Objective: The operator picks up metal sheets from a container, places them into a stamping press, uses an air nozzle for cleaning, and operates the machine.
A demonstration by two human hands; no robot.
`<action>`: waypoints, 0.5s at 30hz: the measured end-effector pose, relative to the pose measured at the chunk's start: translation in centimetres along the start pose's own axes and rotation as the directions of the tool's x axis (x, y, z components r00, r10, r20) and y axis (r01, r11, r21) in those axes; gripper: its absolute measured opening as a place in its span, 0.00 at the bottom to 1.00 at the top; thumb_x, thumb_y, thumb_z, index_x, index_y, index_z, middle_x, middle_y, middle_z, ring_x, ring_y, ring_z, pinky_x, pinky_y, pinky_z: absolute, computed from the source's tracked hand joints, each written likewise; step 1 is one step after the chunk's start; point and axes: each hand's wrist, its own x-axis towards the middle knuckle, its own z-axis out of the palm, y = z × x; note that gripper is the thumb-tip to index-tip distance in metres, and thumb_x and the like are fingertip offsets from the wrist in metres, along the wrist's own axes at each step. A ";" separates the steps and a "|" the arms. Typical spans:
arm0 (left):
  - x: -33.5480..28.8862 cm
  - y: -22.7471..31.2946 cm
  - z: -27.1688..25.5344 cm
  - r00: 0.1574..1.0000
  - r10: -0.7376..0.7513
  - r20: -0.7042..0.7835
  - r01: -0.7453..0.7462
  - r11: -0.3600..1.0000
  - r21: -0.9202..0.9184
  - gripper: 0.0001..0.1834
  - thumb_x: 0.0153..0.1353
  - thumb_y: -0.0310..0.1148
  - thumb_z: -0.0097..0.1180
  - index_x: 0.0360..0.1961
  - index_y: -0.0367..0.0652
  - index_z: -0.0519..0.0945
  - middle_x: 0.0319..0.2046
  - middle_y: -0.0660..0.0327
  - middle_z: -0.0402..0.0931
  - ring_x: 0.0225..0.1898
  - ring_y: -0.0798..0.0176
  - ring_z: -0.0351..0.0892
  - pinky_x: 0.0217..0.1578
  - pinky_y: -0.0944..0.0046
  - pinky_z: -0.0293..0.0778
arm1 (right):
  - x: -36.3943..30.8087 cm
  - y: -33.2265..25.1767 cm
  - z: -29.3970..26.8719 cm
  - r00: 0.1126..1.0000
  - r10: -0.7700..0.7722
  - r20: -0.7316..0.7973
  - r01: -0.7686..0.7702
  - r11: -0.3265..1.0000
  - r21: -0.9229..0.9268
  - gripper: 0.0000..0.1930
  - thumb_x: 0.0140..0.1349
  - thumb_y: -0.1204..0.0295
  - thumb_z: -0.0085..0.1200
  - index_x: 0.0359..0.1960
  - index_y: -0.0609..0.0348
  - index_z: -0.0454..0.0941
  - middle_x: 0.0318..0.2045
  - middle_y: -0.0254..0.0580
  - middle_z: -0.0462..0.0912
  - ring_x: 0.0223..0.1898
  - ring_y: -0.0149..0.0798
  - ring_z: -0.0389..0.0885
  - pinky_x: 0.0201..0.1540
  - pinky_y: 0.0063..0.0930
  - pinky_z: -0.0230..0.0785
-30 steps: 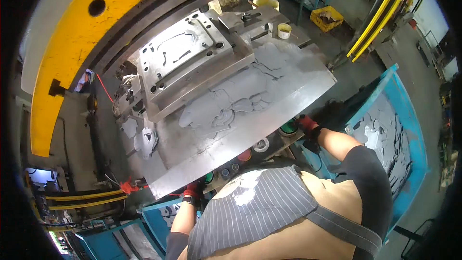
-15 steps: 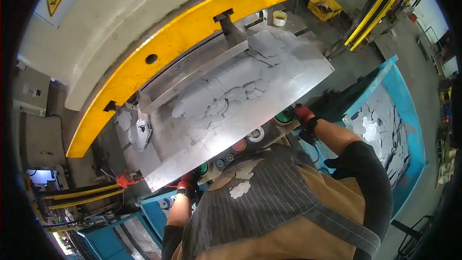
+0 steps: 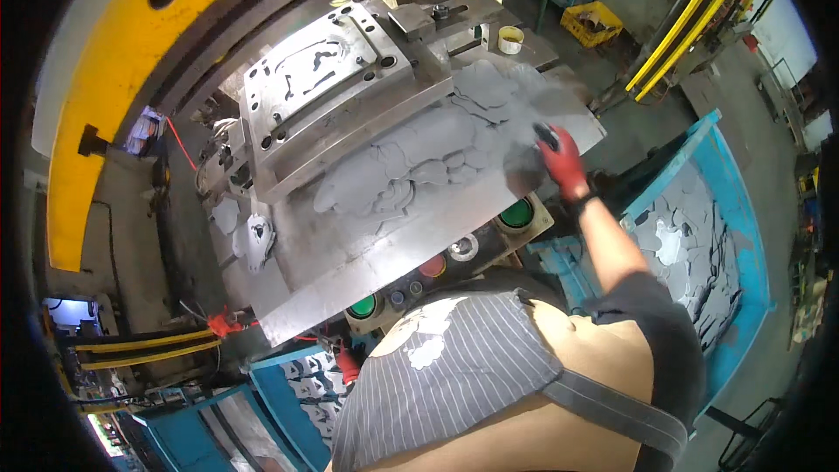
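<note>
Over the right end of the metal table, my right hand in a red glove reaches forward. Its fingers look closed around a small dark thing, too blurred to name. Flat grey metal pieces lie overlapping beside it. My left hand, also red-gloved, hangs low beside the apron; its fingers are mostly hidden. Nearest it are a green push button and a blue bin of cut metal pieces. A second green push button shows below my right hand. Behind the pieces sits a steel die with dark slots.
The yellow edge of the press curves across the upper left. A large blue bin with grey sheet pieces stands at the right. A red button is on the front panel. A small cup stands near the die.
Both hands have left the green buttons: the right moved forward over the table, the left down beside the apron. The yellow press part has lifted away, uncovering the die.
</note>
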 end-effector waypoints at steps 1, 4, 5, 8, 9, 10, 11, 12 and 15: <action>0.0 -0.1 -0.3 0.998 0.049 -0.037 -0.052 0.996 -0.071 0.31 0.42 0.35 0.62 0.51 0.42 0.69 0.41 0.48 0.74 0.40 0.48 0.75 0.39 0.59 0.71 | 3.0 0.5 1.6 0.984 -0.150 0.091 0.163 0.973 -0.163 0.21 0.50 0.66 0.55 0.46 0.60 0.70 0.44 0.51 0.73 0.47 0.50 0.70 0.49 0.36 0.62; -0.1 0.6 -1.9 0.989 -0.147 0.000 0.118 0.794 -0.596 0.29 0.43 0.35 0.62 0.50 0.43 0.70 0.41 0.52 0.73 0.37 0.53 0.73 0.36 0.60 0.70 | 11.3 0.1 7.7 0.922 -0.245 0.299 0.338 0.888 -0.311 0.26 0.53 0.60 0.49 0.53 0.56 0.64 0.53 0.50 0.66 0.55 0.51 0.61 0.56 0.36 0.55; 0.3 2.2 -3.2 0.946 -0.299 0.125 0.272 0.521 -0.809 0.28 0.44 0.35 0.62 0.49 0.43 0.71 0.42 0.54 0.72 0.35 0.55 0.72 0.35 0.61 0.70 | 13.1 0.5 9.1 0.942 -0.204 0.267 0.299 0.873 -0.386 0.27 0.53 0.60 0.48 0.54 0.56 0.63 0.54 0.49 0.65 0.56 0.51 0.61 0.57 0.36 0.54; -1.0 4.5 -5.0 0.818 -0.476 0.323 0.384 0.035 -0.923 0.25 0.46 0.37 0.62 0.47 0.44 0.72 0.43 0.60 0.70 0.29 0.62 0.70 0.31 0.64 0.71 | 15.3 1.0 12.3 0.953 -0.139 0.270 0.269 0.797 -0.541 0.28 0.54 0.58 0.46 0.56 0.54 0.61 0.56 0.47 0.64 0.57 0.50 0.60 0.58 0.37 0.53; -1.9 4.8 -5.5 0.779 -0.516 0.356 0.388 -0.048 -0.920 0.24 0.47 0.37 0.62 0.46 0.45 0.72 0.43 0.61 0.70 0.27 0.64 0.69 0.30 0.65 0.71 | 14.8 1.1 13.0 0.937 -0.123 0.328 0.297 0.774 -0.559 0.28 0.54 0.58 0.46 0.57 0.54 0.61 0.56 0.46 0.64 0.57 0.50 0.60 0.58 0.38 0.53; -2.8 4.4 -5.3 0.773 -0.528 0.352 0.387 -0.046 -0.921 0.23 0.48 0.39 0.61 0.46 0.45 0.72 0.42 0.61 0.70 0.26 0.64 0.68 0.29 0.65 0.70 | 14.3 1.3 13.3 0.918 -0.104 0.382 0.324 0.751 -0.575 0.28 0.55 0.58 0.46 0.57 0.53 0.61 0.56 0.46 0.64 0.57 0.49 0.61 0.57 0.38 0.53; -3.6 3.5 -4.9 0.768 -0.539 0.347 0.387 -0.042 -0.921 0.23 0.49 0.40 0.60 0.46 0.45 0.72 0.41 0.61 0.70 0.25 0.65 0.68 0.29 0.65 0.70 | 13.5 1.9 13.1 0.891 -0.066 0.450 0.298 0.832 -0.468 0.28 0.55 0.58 0.46 0.57 0.53 0.61 0.56 0.46 0.64 0.56 0.49 0.61 0.57 0.38 0.53; -4.7 3.0 -4.7 0.754 -0.556 0.349 0.388 -0.053 -0.920 0.23 0.49 0.40 0.59 0.46 0.44 0.72 0.42 0.61 0.70 0.25 0.65 0.67 0.29 0.65 0.70 | 12.1 0.5 11.9 0.852 -0.044 0.522 0.264 0.896 -0.357 0.27 0.55 0.58 0.46 0.57 0.53 0.61 0.56 0.46 0.64 0.56 0.49 0.61 0.57 0.38 0.53; -7.7 1.8 -4.6 0.701 -0.611 0.368 0.391 -0.103 -0.915 0.22 0.50 0.38 0.58 0.47 0.44 0.71 0.42 0.61 0.69 0.27 0.65 0.67 0.30 0.66 0.70 | 9.7 -2.5 8.4 0.793 -0.101 0.601 0.164 0.985 -0.051 0.27 0.55 0.57 0.46 0.55 0.52 0.63 0.55 0.48 0.64 0.55 0.50 0.63 0.56 0.39 0.54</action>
